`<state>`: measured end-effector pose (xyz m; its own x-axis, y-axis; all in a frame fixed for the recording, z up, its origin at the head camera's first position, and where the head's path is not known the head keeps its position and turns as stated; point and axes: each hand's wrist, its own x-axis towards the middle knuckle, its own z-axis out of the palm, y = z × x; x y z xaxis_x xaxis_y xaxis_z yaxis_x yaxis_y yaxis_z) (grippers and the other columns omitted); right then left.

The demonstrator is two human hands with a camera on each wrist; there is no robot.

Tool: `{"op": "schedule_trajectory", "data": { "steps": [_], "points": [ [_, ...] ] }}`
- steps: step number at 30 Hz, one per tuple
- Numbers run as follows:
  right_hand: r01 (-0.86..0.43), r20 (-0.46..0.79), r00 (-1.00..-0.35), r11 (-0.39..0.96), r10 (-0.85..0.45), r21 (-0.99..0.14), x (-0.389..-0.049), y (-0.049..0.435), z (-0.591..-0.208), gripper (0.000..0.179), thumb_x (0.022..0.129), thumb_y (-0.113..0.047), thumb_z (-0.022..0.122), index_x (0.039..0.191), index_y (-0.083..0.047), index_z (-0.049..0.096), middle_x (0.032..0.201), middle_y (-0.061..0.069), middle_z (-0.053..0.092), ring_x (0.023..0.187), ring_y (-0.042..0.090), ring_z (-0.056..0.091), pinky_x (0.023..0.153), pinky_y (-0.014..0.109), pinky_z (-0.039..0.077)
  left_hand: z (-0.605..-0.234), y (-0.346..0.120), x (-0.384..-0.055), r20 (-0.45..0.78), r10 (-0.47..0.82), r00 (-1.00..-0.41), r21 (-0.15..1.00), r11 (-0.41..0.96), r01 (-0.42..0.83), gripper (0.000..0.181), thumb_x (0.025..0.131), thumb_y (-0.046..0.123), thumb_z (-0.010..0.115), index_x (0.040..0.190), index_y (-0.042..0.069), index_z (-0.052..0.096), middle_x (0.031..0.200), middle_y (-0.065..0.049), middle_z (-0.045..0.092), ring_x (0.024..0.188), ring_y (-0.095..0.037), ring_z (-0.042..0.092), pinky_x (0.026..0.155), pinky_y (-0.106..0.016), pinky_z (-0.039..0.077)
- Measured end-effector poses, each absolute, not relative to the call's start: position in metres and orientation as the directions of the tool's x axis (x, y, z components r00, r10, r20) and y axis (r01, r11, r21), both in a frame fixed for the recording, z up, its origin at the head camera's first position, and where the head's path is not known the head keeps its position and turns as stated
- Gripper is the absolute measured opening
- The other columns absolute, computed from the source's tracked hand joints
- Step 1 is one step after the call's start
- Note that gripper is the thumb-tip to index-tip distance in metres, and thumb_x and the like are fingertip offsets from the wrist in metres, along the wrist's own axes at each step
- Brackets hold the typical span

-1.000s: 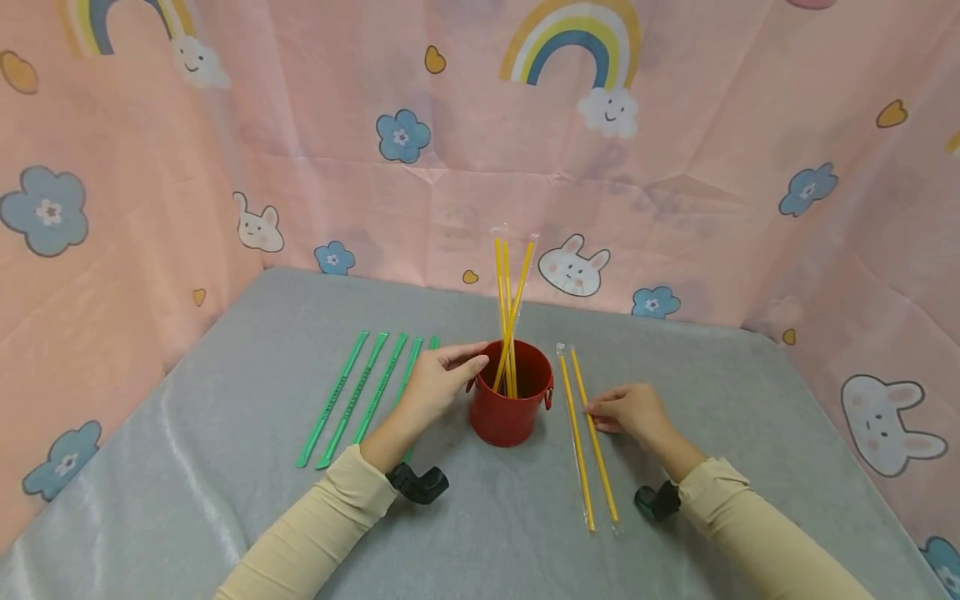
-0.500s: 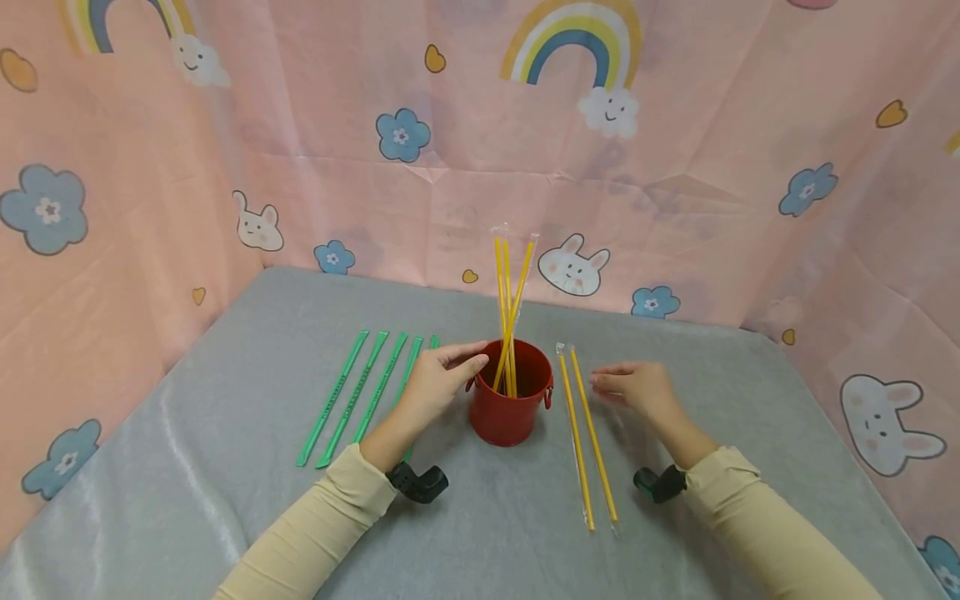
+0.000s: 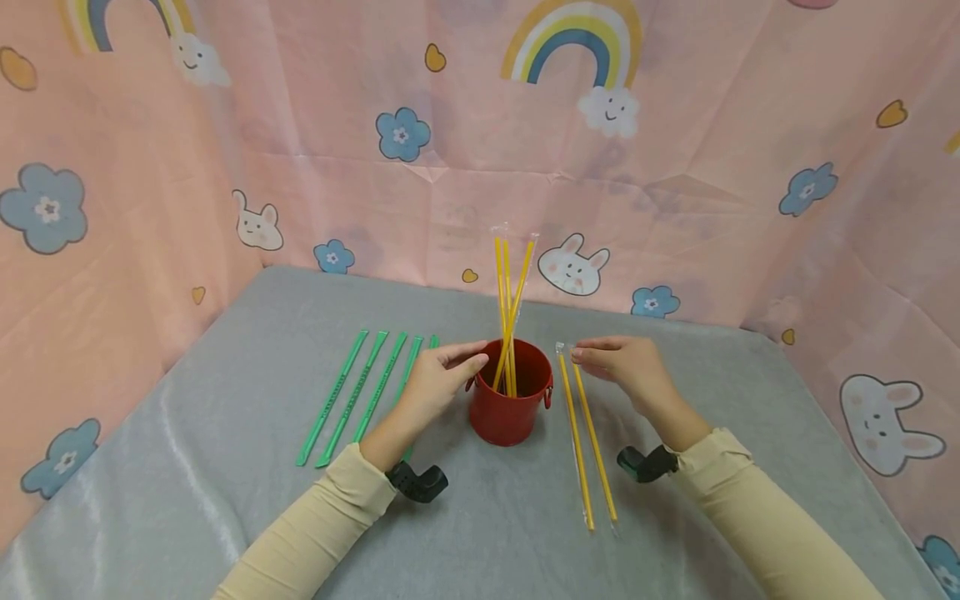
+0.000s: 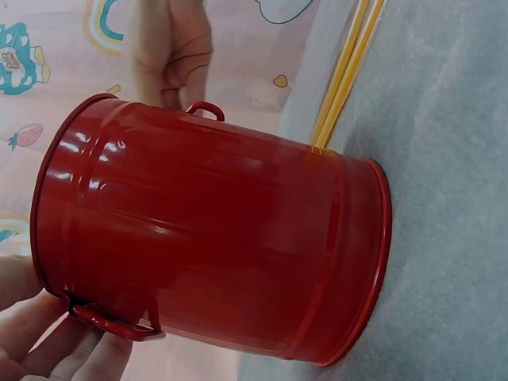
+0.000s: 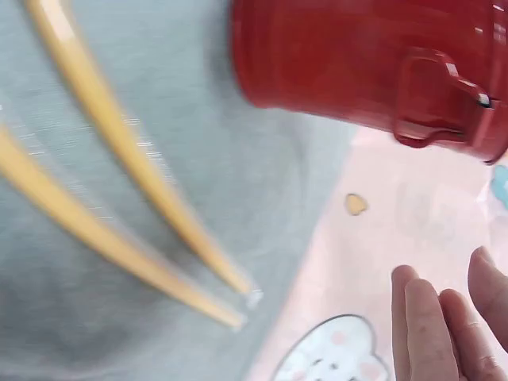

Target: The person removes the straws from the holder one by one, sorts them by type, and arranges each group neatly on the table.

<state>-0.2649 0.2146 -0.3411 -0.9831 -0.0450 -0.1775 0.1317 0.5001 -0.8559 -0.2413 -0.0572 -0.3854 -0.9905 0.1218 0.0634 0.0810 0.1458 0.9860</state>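
In the head view a red metal bucket (image 3: 504, 421) stands upright on the grey cloth, three yellow wrapped straws (image 3: 501, 283) leaning inside it. My left hand (image 3: 432, 385) holds its left rim, the thumb over the edge and the fingers outside near the small handle (image 4: 119, 324). Two more yellow straws in clear wrappers (image 3: 576, 442) lie side by side to the bucket's right. Over their far ends hovers my right hand (image 3: 633, 372), its fingers stretched forward. In the right wrist view its fingers (image 5: 429, 325) and thumb are apart with nothing between them.
Several green wrapped straws (image 3: 343, 400) lie in a row left of the bucket, the rightmost partly hidden by the left hand and forearm. A grey cloth (image 3: 495, 533) covers the table. Pink printed fabric (image 3: 450, 192) hangs around its back and sides.
My right hand has let go of the right-hand yellow straw's middle, lifted, and moved away from me to above the straws' far ends. The left hand and bucket have stayed put.
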Motion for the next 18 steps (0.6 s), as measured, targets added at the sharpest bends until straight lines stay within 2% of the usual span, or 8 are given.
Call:
{"op": "schedule_trajectory", "data": {
  "steps": [2,5,8,10,14,18],
  "points": [
    [0.119,-0.168,-0.984,0.474,-0.062,-0.872,-0.267,0.211,-0.336,0.053,0.094,-0.036,0.069,0.132,0.0,0.063,0.122,0.011,0.072,0.117,0.024,0.067,0.1,0.038,0.05,-0.386,-0.057,-0.242,0.068,0.124,-0.99,0.986,0.146,0.086,0.035,0.094,0.026,0.069,0.127,0.014,0.07,0.127,-0.009,0.07,0.067,-0.015,0.043,0.051,-0.024,0.031],
    [0.1,-0.147,-0.986,0.415,-0.084,-0.904,-0.27,0.207,-0.327,0.053,0.094,-0.032,0.07,0.132,0.003,0.061,0.108,0.0,0.076,0.104,0.012,0.072,0.096,0.033,0.053,-0.386,-0.058,-0.241,0.077,0.125,-0.989,0.985,0.146,0.096,0.034,0.095,0.025,0.069,0.127,0.014,0.07,0.128,-0.008,0.069,0.079,-0.013,0.053,0.056,-0.024,0.034],
    [0.098,-0.136,-0.987,0.35,-0.085,-0.931,-0.272,0.201,-0.319,0.052,0.094,-0.028,0.07,0.133,0.004,0.06,0.096,-0.012,0.073,0.092,0.0,0.07,0.092,0.028,0.055,-0.386,-0.058,-0.241,0.091,0.124,-0.988,0.984,0.141,0.108,0.033,0.095,0.023,0.069,0.127,0.013,0.07,0.129,-0.008,0.069,0.091,-0.013,0.057,0.059,-0.024,0.035],
    [0.104,-0.135,-0.988,0.33,-0.072,-0.938,-0.273,0.195,-0.315,0.053,0.093,-0.029,0.071,0.134,0.003,0.06,0.094,-0.015,0.07,0.089,-0.003,0.069,0.091,0.027,0.055,-0.386,-0.058,-0.241,0.092,0.123,-0.988,0.984,0.141,0.109,0.033,0.095,0.023,0.069,0.126,0.013,0.07,0.129,-0.009,0.069,0.091,-0.015,0.057,0.058,-0.024,0.035],
    [0.115,-0.142,-0.988,0.326,-0.06,-0.938,-0.276,0.185,-0.311,0.055,0.092,-0.03,0.073,0.135,0.0,0.06,0.105,-0.007,0.07,0.092,-0.003,0.067,0.096,0.03,0.053,-0.386,-0.059,-0.241,0.088,0.125,-0.988,0.984,0.14,0.105,0.033,0.095,0.023,0.069,0.126,0.013,0.071,0.129,-0.009,0.069,0.087,-0.015,0.055,0.056,-0.024,0.033],
    [0.122,-0.148,-0.987,0.313,-0.061,-0.942,-0.278,0.178,-0.311,0.054,0.093,-0.03,0.071,0.137,-0.002,0.058,0.127,0.007,0.066,0.094,-0.002,0.066,0.101,0.032,0.051,-0.385,-0.058,-0.241,0.084,0.128,-0.988,0.984,0.148,0.103,0.033,0.094,0.025,0.07,0.126,0.014,0.071,0.128,-0.009,0.069,0.077,-0.014,0.05,0.053,-0.024,0.031]
  ]
}}
